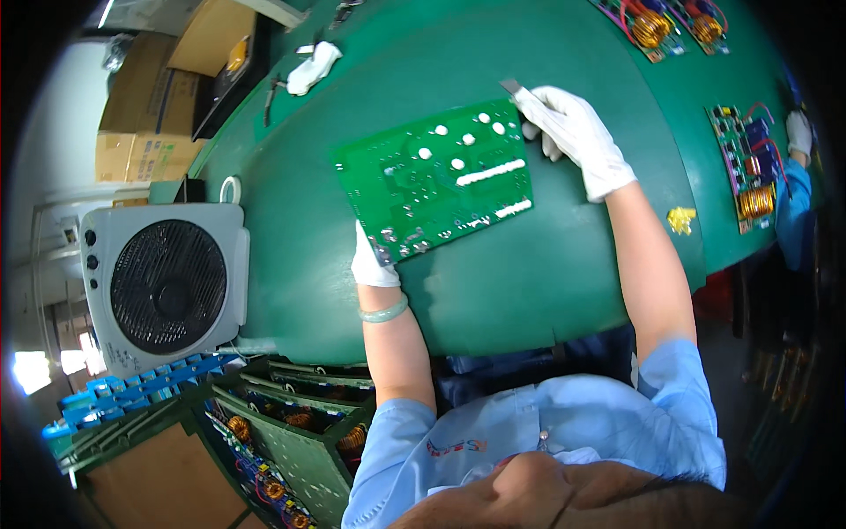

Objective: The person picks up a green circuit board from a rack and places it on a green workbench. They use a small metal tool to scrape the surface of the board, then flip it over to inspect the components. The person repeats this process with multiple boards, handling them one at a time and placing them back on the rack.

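Observation:
A green circuit board is held tilted above the table, its solder side facing up. White blobs and two white strips show on that side. My left hand, in a white glove, grips the board at its lower left corner; most of its fingers are hidden beneath. By the upper right corner is my right hand, also gloved. Its thumb and fingers pinch a small grey flat-ended tool, whose exact kind I cannot make out. Whether this hand touches the board's edge I cannot tell.
A box fan stands left of the green table. A white glove lies at the back; yellow bits lie right. Boards with copper coils sit near another person's gloved hand. Green racks hold more boards.

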`<state>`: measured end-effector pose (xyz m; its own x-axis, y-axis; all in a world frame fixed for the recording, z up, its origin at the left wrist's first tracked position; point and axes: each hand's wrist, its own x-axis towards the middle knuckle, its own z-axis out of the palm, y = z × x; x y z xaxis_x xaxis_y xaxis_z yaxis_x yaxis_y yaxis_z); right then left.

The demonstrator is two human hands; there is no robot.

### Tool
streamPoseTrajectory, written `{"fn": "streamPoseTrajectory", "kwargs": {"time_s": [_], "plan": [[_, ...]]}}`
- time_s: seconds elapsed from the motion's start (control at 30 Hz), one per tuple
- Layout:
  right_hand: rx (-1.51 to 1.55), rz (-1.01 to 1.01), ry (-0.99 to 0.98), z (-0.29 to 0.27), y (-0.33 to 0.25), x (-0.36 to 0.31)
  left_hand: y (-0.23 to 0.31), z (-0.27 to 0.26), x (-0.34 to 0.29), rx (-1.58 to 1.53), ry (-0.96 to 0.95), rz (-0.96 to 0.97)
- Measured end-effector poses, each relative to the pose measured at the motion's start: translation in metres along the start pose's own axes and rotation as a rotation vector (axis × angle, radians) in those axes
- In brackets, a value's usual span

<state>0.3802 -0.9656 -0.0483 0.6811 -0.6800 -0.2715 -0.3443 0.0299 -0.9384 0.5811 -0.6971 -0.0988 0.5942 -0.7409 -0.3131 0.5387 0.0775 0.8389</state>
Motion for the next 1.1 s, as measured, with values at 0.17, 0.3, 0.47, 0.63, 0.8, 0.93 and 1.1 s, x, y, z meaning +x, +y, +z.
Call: {"fn": "streamPoseTrajectory", "kwargs": {"time_s": [0.17,0.3,0.47,0.63,0.8,0.93,1.1], "plan": [[0.174,-0.057,-0.091,0.000,0.016,0.004,-0.003,0.004,0.001,-0.003,0.010,0.014],[0.164,0.003,-0.128,0.002,0.017,0.009,-0.005,0.005,0.001,-0.001,0.024,0.022],[0.165,0.010,-0.147,0.002,0.012,0.006,-0.007,0.006,0.001,0.001,0.039,0.025],[0.145,-0.001,-0.157,0.002,0.017,0.008,-0.008,0.007,0.001,0.007,0.054,0.028],[0.115,-0.004,-0.148,0.000,0.013,0.005,-0.008,0.006,0.001,0.001,0.068,0.035],[0.123,-0.029,-0.164,0.000,0.018,0.006,-0.009,0.007,-0.001,0.012,0.089,0.051],[0.208,-0.020,-0.131,-0.007,0.019,0.009,0.006,0.040,-0.015,0.005,0.133,0.231]]}}
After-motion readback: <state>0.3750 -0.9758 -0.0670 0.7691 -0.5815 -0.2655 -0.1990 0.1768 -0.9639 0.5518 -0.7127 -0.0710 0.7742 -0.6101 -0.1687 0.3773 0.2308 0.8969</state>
